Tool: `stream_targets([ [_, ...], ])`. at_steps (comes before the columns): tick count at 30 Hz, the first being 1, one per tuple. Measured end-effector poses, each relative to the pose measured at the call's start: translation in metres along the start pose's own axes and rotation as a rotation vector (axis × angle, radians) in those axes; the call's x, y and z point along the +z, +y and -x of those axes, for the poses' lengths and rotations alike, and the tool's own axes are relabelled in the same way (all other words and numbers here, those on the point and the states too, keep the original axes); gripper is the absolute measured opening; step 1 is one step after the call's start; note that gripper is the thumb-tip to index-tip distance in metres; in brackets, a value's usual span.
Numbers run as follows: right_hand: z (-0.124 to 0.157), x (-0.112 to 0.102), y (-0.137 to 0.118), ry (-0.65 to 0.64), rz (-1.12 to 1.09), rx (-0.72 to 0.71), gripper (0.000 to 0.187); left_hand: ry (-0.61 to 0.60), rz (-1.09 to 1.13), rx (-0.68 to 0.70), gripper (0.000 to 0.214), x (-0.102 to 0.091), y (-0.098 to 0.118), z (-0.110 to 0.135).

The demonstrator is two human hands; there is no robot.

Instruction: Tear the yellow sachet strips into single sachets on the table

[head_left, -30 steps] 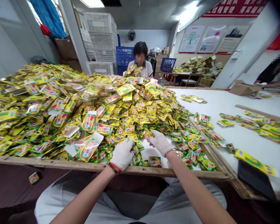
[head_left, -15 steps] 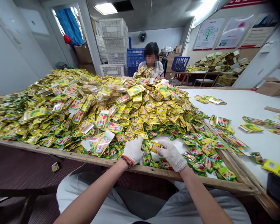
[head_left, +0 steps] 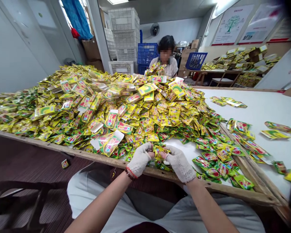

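In white fingerless-tip gloves, my left hand (head_left: 140,159) and my right hand (head_left: 180,164) meet just above the table's front edge. Between their fingertips they pinch small yellow candy packets (head_left: 159,151); whether it is one or more, I cannot make out. Green packets lie beneath the hands, partly hidden. Behind them rises a big heap of yellow and green packets (head_left: 157,113). A flattened small carton (head_left: 111,144) with a white flap lies on the heap, left of my left hand.
A wooden rim (head_left: 87,154) borders the white tabletop (head_left: 257,106). A wooden divider (head_left: 244,168) runs along the right, with scattered packets beyond. Across the heap sits a co-worker (head_left: 165,58). White crates (head_left: 124,35) are stacked behind. One packet (head_left: 65,164) lies on the floor.
My hands have drawn closer together, both now at the yellow packets previously held by my right hand. The view has shifted slightly rightward and down in the scene.
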State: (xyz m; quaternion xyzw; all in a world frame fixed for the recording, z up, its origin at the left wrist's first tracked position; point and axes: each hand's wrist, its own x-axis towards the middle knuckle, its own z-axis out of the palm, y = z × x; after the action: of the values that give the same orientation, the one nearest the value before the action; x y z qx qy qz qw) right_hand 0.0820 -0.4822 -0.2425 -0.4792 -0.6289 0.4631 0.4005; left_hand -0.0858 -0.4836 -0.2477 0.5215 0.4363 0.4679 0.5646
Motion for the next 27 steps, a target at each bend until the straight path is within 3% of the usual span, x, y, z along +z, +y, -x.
stream_targets([
  [5,0.008,0.006,0.001,0.083,0.249,-0.063,0.028,-0.008,-0.063,0.076,0.038,-0.003,0.008,0.006],
  [9,0.013,0.011,0.008,0.165,0.286,-0.124,0.036,-0.062,-0.14,0.064,0.04,-0.005,0.006,0.007],
  [12,0.011,0.009,0.007,0.14,0.272,-0.14,0.037,-0.113,-0.228,0.079,0.039,-0.007,0.003,0.01],
  [15,0.007,0.007,0.001,-0.004,0.251,-0.13,0.042,-0.099,-0.476,0.2,0.034,-0.011,0.008,0.017],
  [17,0.006,0.007,-0.002,-0.097,0.224,-0.086,0.04,0.008,-0.707,0.292,0.03,-0.019,0.017,0.025],
  [20,0.006,0.007,0.002,-0.049,0.201,-0.017,0.036,0.377,-1.109,0.358,0.035,-0.047,0.033,0.037],
  [23,0.006,0.006,0.013,0.022,0.188,0.005,0.034,0.732,-1.448,0.185,0.063,-0.09,0.04,0.047],
  [25,0.007,0.005,0.017,0.045,0.162,-0.007,0.034,0.777,-1.559,0.054,0.063,-0.113,0.038,0.052],
  [27,0.01,0.007,0.015,0.068,0.131,-0.01,0.036,0.741,-1.591,0.043,0.057,-0.122,0.031,0.056],
])
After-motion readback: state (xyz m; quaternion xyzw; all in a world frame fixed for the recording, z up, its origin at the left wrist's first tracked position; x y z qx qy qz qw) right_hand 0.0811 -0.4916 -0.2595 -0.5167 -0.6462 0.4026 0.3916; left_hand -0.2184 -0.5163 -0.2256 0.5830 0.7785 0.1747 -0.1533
